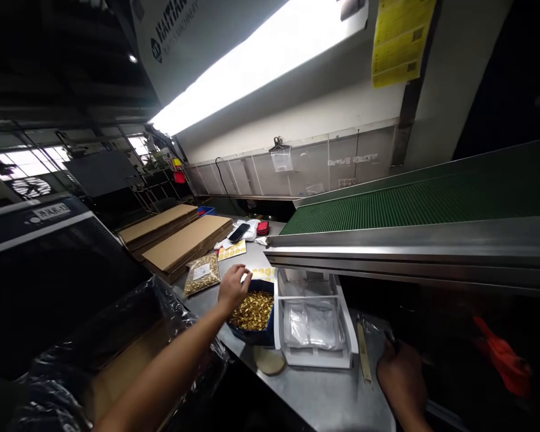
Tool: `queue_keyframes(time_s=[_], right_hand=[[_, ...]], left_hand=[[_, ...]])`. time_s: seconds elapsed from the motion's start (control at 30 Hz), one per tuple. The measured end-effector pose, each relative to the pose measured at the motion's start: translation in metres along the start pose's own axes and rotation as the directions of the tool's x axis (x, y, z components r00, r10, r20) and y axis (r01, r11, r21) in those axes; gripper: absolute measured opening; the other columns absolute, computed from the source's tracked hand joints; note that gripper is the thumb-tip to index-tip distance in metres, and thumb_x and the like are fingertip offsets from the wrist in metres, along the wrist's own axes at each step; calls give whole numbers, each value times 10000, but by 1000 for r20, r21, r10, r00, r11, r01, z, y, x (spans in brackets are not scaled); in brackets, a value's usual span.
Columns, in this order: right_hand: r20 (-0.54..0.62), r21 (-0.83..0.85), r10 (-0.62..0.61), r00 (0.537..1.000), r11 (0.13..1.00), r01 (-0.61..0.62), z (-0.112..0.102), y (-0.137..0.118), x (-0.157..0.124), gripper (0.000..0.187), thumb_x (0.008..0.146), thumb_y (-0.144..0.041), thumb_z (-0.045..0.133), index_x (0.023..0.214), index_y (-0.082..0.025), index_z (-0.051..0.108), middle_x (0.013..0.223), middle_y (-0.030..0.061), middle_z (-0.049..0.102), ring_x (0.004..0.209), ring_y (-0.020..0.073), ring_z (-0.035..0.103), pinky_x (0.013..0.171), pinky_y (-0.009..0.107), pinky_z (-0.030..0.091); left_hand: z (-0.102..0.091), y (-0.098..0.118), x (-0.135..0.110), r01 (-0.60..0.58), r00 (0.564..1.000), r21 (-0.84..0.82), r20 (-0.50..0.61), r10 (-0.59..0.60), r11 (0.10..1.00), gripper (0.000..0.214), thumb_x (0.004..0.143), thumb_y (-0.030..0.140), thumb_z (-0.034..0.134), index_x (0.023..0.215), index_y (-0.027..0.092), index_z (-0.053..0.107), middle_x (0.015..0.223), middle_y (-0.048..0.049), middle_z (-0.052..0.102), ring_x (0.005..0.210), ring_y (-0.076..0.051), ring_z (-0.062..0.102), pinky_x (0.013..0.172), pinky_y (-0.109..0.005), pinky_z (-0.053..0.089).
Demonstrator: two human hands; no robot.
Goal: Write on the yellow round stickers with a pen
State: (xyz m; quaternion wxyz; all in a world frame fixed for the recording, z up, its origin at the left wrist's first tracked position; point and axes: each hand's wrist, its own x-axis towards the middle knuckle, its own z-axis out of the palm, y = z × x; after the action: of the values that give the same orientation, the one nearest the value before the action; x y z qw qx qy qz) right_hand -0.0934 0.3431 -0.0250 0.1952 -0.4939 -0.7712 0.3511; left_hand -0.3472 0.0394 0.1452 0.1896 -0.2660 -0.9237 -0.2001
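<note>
My left hand (234,288) hovers at the left rim of a dark blue bin (252,337) filled with small shiny gold-coloured pieces (255,309). Its fingers are loosely bent and slightly apart, with nothing visible in them. To the bin's right, a white divided tray (315,359) holds clear plastic bags (312,324). Low on the right, my right hand (402,375) is closed in shadow. A small dark thing juts from its fingers, too dim to name. Beside that hand lie a clear plastic piece (374,327) and a narrow yellowish strip (364,354).
A filled bag of gold pieces (202,273) lies left of the bin, near stacked cardboard (186,240). Behind are a phone (239,232) and a red box (263,228). A green conveyor (387,204) rises rightward. A plastic-lined carton (130,366) stands below left.
</note>
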Motion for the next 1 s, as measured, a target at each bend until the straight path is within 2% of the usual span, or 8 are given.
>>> queue_keyframes(time_s=[0.1,0.2,0.3,0.43,0.6,0.8,0.9,1.0], right_hand=[[-28,-74,-12,1000,997,10,1,-3,3,498,923,-428,287,1205,-95,527,1195,251,561,1060,413,598,775,463,474],[-58,-149,-41,997,988,32,1,-5,3,480,922,-406,279,1185,-86,521,1155,235,571,1026,384,598,785,441,471],[-65,-178,-87,994,981,74,3,-6,5,442,920,-390,285,1161,-102,518,1122,202,572,989,346,592,803,421,469],[-101,-201,-105,989,976,83,3,-5,8,431,904,-395,326,1153,-96,513,1108,201,567,1014,346,567,863,432,455],[-76,-212,-98,992,974,79,1,-7,10,438,895,-407,345,1148,-91,511,1071,204,577,983,345,569,843,427,453],[-59,-220,-42,997,975,28,0,-8,10,460,895,-433,347,1144,-85,516,1025,202,585,914,349,574,776,427,446],[-64,-203,-52,997,978,38,2,-5,11,449,892,-434,362,1143,-98,524,1014,185,588,890,325,571,759,415,446],[-85,-209,-67,994,977,48,3,-4,11,434,890,-424,377,1147,-105,520,1026,183,588,913,322,570,786,416,448]], left_hand=[[23,-44,64,53,975,43,214,-60,998,220,937,348,584,963,140,650,1139,-90,635,1065,-226,592,980,-452,466],[54,-84,107,131,915,100,371,-159,986,260,927,382,599,978,131,645,1114,-92,638,1078,-244,585,994,-484,443],[91,-115,143,180,859,143,460,-226,973,342,929,417,586,1116,133,620,1276,-111,567,1246,-294,481,1074,-540,362],[137,-142,175,278,801,225,482,-354,934,494,944,517,509,1302,177,529,1492,-131,360,1403,-364,258,1124,-654,209],[167,-159,183,329,776,289,459,-432,899,504,967,501,463,1353,178,481,1519,-126,329,1428,-357,201,1143,-664,135],[161,-157,170,282,813,347,408,-415,894,477,958,451,509,1346,177,472,1431,-125,434,1339,-329,369,1124,-614,239],[158,-153,168,262,835,382,371,-407,886,495,947,519,494,1289,162,519,1357,-135,495,1244,-315,473,1053,-568,368],[161,-150,169,273,854,421,308,-419,865,647,909,635,478,1271,100,514,1353,-200,477,1235,-345,471,992,-550,429]])
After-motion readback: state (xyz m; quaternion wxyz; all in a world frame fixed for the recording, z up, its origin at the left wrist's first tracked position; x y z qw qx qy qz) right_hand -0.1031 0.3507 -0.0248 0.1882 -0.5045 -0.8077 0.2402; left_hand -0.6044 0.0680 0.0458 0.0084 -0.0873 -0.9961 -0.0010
